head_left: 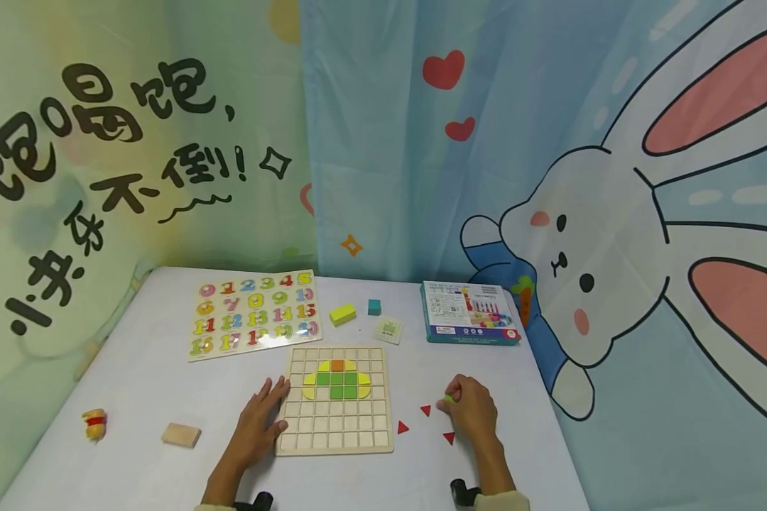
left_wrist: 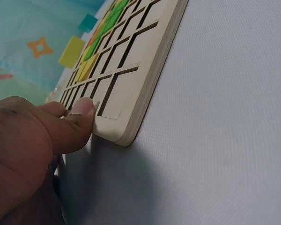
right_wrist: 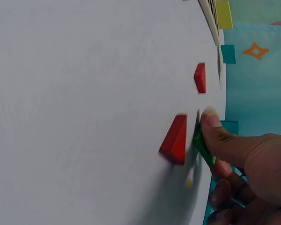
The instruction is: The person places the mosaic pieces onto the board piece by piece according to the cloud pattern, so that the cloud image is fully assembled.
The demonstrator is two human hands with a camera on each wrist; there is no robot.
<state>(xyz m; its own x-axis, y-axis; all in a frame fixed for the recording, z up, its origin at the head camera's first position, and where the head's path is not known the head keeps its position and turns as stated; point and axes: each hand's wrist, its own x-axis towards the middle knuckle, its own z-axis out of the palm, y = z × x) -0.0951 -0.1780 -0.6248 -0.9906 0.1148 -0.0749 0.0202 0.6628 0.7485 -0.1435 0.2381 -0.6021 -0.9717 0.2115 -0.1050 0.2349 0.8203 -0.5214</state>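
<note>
A wooden grid board (head_left: 335,436) lies on the white table, with yellow, green and orange tiles (head_left: 336,380) set in its upper rows. My left hand (head_left: 260,422) lies flat at the board's left edge, fingers straight, thumb (left_wrist: 77,117) against the board's corner (left_wrist: 117,126). My right hand (head_left: 471,408) rests to the right of the board and pinches a small green piece (head_left: 449,399) (right_wrist: 201,145). Three red triangles (head_left: 403,427) (head_left: 425,409) (head_left: 449,437) lie on the table near that hand; one red triangle (right_wrist: 175,139) sits right beside the green piece.
A number puzzle board (head_left: 254,312) lies at the back left. A yellow block (head_left: 342,314), a teal cube (head_left: 373,306), a small card (head_left: 388,330) and a blue box (head_left: 469,311) sit behind the grid. A wooden block (head_left: 181,434) and a small toy (head_left: 94,423) lie at the left.
</note>
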